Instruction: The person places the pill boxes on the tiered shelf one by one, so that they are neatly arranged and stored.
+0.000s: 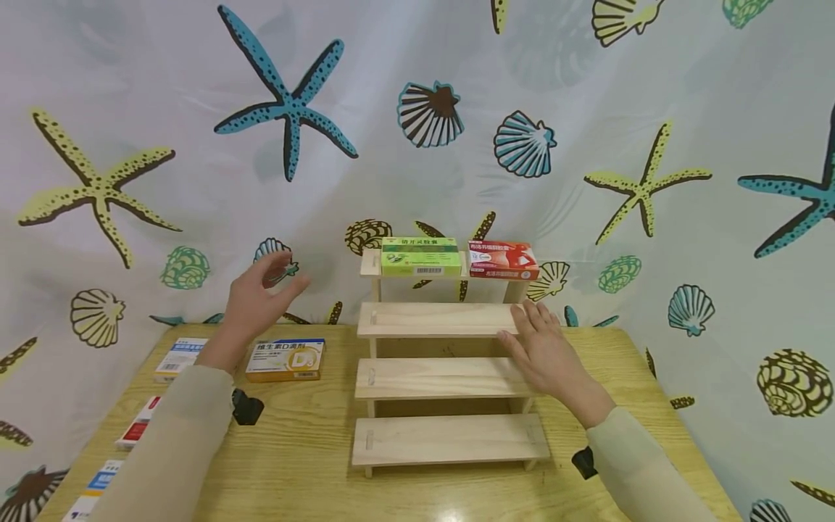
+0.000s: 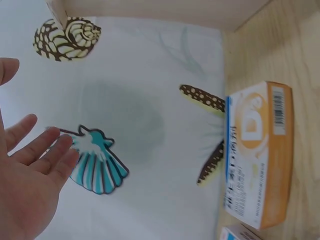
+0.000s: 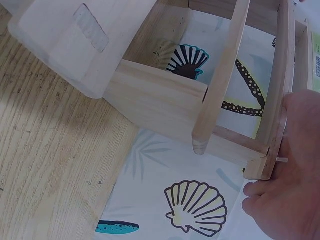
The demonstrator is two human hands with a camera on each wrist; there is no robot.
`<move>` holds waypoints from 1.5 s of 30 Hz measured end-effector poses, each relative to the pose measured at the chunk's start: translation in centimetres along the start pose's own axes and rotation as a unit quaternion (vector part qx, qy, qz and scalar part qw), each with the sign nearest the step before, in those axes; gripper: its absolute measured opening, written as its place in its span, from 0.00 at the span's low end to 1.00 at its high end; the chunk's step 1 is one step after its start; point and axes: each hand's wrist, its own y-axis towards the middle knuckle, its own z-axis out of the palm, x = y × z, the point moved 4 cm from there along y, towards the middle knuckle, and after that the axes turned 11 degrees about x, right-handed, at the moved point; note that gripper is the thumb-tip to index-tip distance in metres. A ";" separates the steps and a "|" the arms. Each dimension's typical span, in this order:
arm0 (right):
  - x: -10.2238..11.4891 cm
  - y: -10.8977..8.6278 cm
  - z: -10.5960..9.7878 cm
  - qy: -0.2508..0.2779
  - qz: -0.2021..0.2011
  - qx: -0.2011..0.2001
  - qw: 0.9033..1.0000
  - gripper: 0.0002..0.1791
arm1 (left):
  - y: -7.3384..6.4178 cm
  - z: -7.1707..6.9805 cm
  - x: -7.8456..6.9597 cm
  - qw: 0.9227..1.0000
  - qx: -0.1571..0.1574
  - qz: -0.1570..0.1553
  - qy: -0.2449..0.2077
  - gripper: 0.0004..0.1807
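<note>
Two pale sleeves (image 1: pixel 166 453) reach forward over a wood-grain desk (image 1: pixel 300 464), a small dark object at each wrist. Along the desk's left edge, nearest first, lie a blue-and-white box (image 1: pixel 98 489), partly cut off by the frame, then a red-and-white carton (image 1: pixel 137 424), partly hidden by the left sleeve, and farther back a white packet (image 1: pixel 177 355) with a blue top.

To the right of these, at the middle of the desk, stands a pale wooden stand (image 1: pixel 450 441) with four steps that climb toward the back. The person's right hand (image 1: pixel 544 355) is at its right side, over the end of the second step from the top. That grip is apart, the fingers extended and the thumb spread away from them; whether it presses on the wood is hard to tell.

Left of the stand, an orange-and-white vitamin D box (image 1: pixel 285 360) lies flat on the desk. The left hand (image 1: pixel 257 301) hangs in the air above and behind it, its grip apart, thumb and fingers spread.

On the top step, a green box (image 1: pixel 420 257) is on the left and a red medicine box (image 1: pixel 504 261) on the right, with a narrow gap between.

Behind everything hangs a white cloth (image 1: pixel 391 43) printed with starfish and seashells.
</note>
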 end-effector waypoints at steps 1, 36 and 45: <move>0.0 0.0 0.0 -0.001 -0.001 0.000 1.000 0.38 | -0.2 0.0 0.4 1.000 0.000 -0.002 0.000 0.40; 0.2 -0.2 -0.1 -0.001 -0.002 0.009 1.000 0.38 | -4.7 4.0 12.5 0.988 0.082 -0.126 0.034 0.51; 0.1 0.1 0.2 -0.001 0.001 0.013 1.000 0.39 | -5.2 4.5 13.2 0.986 0.092 -0.130 0.042 0.52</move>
